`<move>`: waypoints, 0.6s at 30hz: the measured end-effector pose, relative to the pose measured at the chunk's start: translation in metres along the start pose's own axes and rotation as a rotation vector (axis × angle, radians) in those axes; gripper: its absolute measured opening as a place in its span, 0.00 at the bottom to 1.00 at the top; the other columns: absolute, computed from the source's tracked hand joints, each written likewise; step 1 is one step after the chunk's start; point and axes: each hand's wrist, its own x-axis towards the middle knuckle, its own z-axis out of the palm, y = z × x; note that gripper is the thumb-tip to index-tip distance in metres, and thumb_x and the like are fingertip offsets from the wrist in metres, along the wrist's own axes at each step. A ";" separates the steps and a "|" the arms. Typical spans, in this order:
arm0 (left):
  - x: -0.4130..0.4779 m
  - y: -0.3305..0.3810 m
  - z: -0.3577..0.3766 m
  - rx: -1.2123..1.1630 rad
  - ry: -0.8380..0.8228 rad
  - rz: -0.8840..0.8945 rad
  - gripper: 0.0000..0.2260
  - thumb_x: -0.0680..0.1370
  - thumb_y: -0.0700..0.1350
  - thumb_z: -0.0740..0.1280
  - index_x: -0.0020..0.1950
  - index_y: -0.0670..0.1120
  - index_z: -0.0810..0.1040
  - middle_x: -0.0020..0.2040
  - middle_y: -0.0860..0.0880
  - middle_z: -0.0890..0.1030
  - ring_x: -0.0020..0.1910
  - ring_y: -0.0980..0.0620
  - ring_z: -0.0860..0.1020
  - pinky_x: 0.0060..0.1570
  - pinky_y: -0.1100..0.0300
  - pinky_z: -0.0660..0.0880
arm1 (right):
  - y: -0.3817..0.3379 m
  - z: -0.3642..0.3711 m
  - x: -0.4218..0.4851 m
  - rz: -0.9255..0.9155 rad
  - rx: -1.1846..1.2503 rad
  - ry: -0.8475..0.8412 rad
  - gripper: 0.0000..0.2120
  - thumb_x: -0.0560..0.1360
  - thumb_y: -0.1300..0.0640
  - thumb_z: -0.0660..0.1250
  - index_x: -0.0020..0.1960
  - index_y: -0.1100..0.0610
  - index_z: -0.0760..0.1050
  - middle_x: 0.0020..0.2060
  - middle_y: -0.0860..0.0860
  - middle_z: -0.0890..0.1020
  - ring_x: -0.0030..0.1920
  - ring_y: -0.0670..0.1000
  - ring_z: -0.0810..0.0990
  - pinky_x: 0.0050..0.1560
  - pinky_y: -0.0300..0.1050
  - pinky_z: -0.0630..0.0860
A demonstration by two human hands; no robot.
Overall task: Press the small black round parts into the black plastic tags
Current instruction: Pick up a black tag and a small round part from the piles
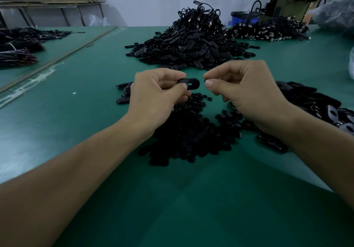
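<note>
My left hand (159, 93) pinches a black oval plastic tag (190, 83) by one end, its slotted end pointing right. A short gap away, my right hand (241, 87) pinches a small black round part (206, 80) between thumb and forefinger, mostly hidden by the fingertips. Both hands hover above a low heap of small black round parts (191, 131) on the green table (76, 112). A tall pile of black tags (185, 47) rises behind the hands.
More tags lie at the right (314, 103) and just left of my left hand (123, 95). Piles of black corded pieces sit at back right (268, 30) and far left (19, 43). A machine (293, 1) and blue bin (243, 19) stand behind.
</note>
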 end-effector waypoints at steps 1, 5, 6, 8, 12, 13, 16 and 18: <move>-0.001 0.000 0.001 -0.004 -0.006 0.002 0.07 0.76 0.34 0.72 0.49 0.45 0.83 0.40 0.46 0.87 0.41 0.49 0.87 0.44 0.59 0.82 | -0.001 0.001 -0.001 0.018 0.043 -0.003 0.04 0.74 0.61 0.74 0.45 0.52 0.83 0.36 0.53 0.84 0.35 0.44 0.79 0.37 0.34 0.77; -0.003 0.003 0.004 -0.044 -0.038 0.015 0.07 0.76 0.34 0.72 0.49 0.45 0.83 0.41 0.45 0.87 0.42 0.48 0.87 0.44 0.59 0.82 | -0.003 0.003 -0.001 0.075 0.123 -0.005 0.04 0.73 0.63 0.74 0.44 0.54 0.82 0.34 0.51 0.85 0.35 0.44 0.82 0.37 0.33 0.76; -0.004 0.004 0.005 -0.054 -0.045 0.019 0.07 0.76 0.34 0.72 0.49 0.45 0.83 0.41 0.45 0.87 0.42 0.48 0.87 0.44 0.59 0.82 | -0.004 0.004 -0.001 0.082 0.134 -0.001 0.05 0.73 0.63 0.74 0.44 0.55 0.82 0.33 0.50 0.85 0.35 0.44 0.82 0.36 0.33 0.76; -0.005 0.006 0.006 -0.069 -0.060 0.029 0.07 0.76 0.33 0.72 0.49 0.44 0.83 0.41 0.45 0.87 0.41 0.49 0.87 0.43 0.60 0.82 | -0.004 0.005 -0.001 0.088 0.152 0.011 0.06 0.73 0.64 0.75 0.43 0.55 0.81 0.32 0.50 0.85 0.34 0.45 0.82 0.36 0.33 0.76; -0.007 0.008 0.008 -0.082 -0.079 0.039 0.07 0.76 0.32 0.72 0.48 0.44 0.82 0.40 0.45 0.87 0.40 0.50 0.86 0.42 0.61 0.82 | -0.005 0.006 -0.002 0.089 0.165 0.014 0.06 0.73 0.65 0.75 0.43 0.55 0.80 0.34 0.52 0.85 0.34 0.46 0.82 0.36 0.34 0.76; -0.008 0.008 0.008 -0.084 -0.079 0.040 0.07 0.76 0.32 0.72 0.48 0.44 0.82 0.40 0.45 0.87 0.40 0.50 0.86 0.42 0.61 0.81 | -0.005 0.007 -0.003 0.091 0.161 0.015 0.06 0.73 0.65 0.75 0.42 0.55 0.80 0.34 0.53 0.85 0.34 0.45 0.82 0.36 0.34 0.76; -0.008 0.009 0.009 -0.085 -0.078 0.044 0.08 0.76 0.32 0.72 0.48 0.44 0.83 0.41 0.45 0.87 0.40 0.50 0.86 0.42 0.61 0.82 | -0.004 0.008 -0.003 0.090 0.138 0.031 0.06 0.73 0.64 0.75 0.42 0.55 0.81 0.35 0.54 0.86 0.34 0.46 0.83 0.36 0.35 0.76; -0.008 0.009 0.010 -0.084 -0.080 0.045 0.08 0.76 0.32 0.72 0.48 0.44 0.83 0.41 0.45 0.87 0.40 0.49 0.86 0.42 0.61 0.82 | -0.003 0.009 -0.003 0.083 0.124 0.040 0.06 0.73 0.64 0.75 0.42 0.54 0.81 0.35 0.54 0.86 0.35 0.47 0.82 0.37 0.36 0.77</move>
